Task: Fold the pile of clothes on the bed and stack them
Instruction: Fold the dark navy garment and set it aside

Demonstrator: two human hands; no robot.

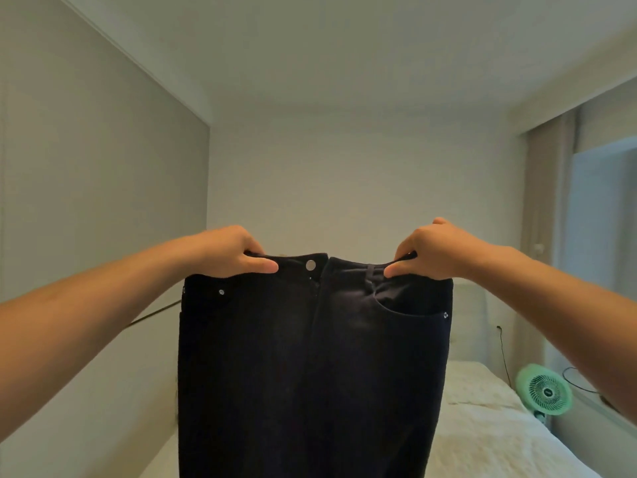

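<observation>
The dark trousers [310, 357] hang upright above the bed [482, 426], long axis vertical, waistband pinched at its outer ends by the left hand [234, 251] and right hand [434, 251] alike, legs probably trailing below view.

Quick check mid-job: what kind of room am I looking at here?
Most likely a small bedroom in a home. A bed with pale bedding runs along the right, a curtain hangs by the window, and a small green fan sits beside the bed.
</observation>
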